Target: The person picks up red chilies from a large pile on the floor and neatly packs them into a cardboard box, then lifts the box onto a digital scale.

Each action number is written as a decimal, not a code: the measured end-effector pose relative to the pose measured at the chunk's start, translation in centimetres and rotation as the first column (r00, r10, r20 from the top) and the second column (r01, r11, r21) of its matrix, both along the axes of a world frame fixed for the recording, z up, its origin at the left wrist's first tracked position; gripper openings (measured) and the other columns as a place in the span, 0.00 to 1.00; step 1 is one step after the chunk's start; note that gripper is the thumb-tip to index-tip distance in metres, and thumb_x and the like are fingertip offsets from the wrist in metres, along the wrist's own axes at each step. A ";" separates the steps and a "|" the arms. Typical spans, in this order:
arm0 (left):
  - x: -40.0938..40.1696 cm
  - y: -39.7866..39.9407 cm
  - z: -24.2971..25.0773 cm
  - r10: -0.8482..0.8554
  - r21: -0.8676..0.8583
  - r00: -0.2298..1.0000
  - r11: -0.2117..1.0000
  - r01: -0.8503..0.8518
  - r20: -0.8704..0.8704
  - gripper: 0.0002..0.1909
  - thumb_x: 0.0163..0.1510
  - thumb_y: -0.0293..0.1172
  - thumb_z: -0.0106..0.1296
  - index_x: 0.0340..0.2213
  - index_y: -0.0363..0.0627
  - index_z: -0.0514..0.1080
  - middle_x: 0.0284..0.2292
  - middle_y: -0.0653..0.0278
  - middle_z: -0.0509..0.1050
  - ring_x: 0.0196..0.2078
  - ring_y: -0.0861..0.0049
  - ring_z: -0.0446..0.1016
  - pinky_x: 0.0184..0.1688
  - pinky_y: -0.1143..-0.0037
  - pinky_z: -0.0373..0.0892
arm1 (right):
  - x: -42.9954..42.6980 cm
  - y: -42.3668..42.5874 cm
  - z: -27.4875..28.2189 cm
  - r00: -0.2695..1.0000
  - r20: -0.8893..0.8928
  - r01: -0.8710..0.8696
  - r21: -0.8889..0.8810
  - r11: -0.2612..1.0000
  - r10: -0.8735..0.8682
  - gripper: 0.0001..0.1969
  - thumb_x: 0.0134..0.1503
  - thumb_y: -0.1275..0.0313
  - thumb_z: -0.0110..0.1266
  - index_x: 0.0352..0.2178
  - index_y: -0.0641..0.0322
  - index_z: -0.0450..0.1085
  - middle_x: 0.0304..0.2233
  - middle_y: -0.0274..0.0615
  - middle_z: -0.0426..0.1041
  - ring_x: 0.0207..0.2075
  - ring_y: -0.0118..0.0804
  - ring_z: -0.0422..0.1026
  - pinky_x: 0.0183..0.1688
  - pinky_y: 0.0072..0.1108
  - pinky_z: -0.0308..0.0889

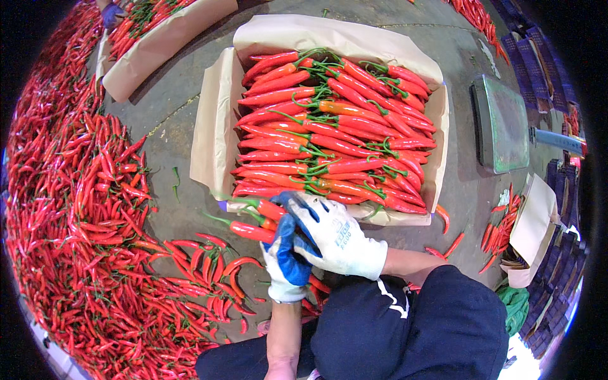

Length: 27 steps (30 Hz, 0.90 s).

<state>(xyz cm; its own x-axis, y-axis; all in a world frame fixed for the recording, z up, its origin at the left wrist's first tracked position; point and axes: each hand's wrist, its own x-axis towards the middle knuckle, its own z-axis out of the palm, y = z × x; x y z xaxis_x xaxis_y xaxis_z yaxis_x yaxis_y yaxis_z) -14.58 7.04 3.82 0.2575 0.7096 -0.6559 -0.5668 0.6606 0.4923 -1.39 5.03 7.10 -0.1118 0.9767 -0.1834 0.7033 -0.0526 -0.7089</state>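
Both my hands wear white knit gloves with blue coated palms and meet just below the near edge of a paper-lined box (216, 128). My left hand (287, 259) is closed around several red chili peppers (251, 231), their green stems pointing left. Over the same bunch lies my right hand (327, 232), its fingers curled against the peppers and the left glove; the palm side is hidden. Inside the box, red chilies (351, 137) lie in layered rows, most stems turned towards the middle.
A large heap of loose red chilies (71, 228) covers the floor at left. At upper left, another person's gloved hand (112, 15) is by a second lined box (166, 47). A platform scale (503, 126), dark crates (546, 294) and brown paper (534, 223) are at right.
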 end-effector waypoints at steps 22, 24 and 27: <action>-16.9 12.2 -3.5 0.006 0.195 0.999 0.981 -0.012 0.031 0.27 0.54 0.29 0.53 0.54 0.42 0.61 0.36 0.61 0.73 0.36 0.72 0.72 0.42 0.70 0.71 | 17.7 -10.0 -7.1 0.321 0.225 0.779 0.490 0.391 -0.920 0.25 0.53 0.68 0.60 0.50 0.67 0.66 0.48 0.47 0.70 0.47 0.38 0.69 0.49 0.28 0.65; -13.8 10.8 -0.6 -0.083 0.281 0.996 0.957 0.076 0.011 0.29 0.51 0.28 0.56 0.54 0.41 0.61 0.34 0.62 0.72 0.36 0.72 0.71 0.42 0.69 0.71 | 14.3 -7.1 -2.0 0.582 0.116 0.685 0.463 0.562 -0.805 0.23 0.51 0.72 0.60 0.49 0.66 0.67 0.46 0.46 0.71 0.47 0.38 0.70 0.50 0.26 0.64; -7.5 7.3 1.8 -0.277 0.381 0.959 0.895 0.232 0.067 0.27 0.43 0.31 0.60 0.46 0.41 0.64 0.35 0.62 0.69 0.38 0.70 0.69 0.45 0.68 0.68 | 8.6 -3.7 2.3 0.890 -0.202 0.451 0.257 0.854 -0.409 0.21 0.48 0.73 0.61 0.45 0.64 0.69 0.45 0.47 0.72 0.49 0.41 0.70 0.51 0.30 0.65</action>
<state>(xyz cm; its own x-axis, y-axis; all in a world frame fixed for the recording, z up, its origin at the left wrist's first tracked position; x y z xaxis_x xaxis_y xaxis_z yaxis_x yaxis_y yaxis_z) -22.08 14.29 5.62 0.5196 0.7932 -0.3177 -0.4715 0.5763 0.6675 7.20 1.32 9.41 0.3290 0.9390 0.1007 0.5545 -0.1057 -0.8254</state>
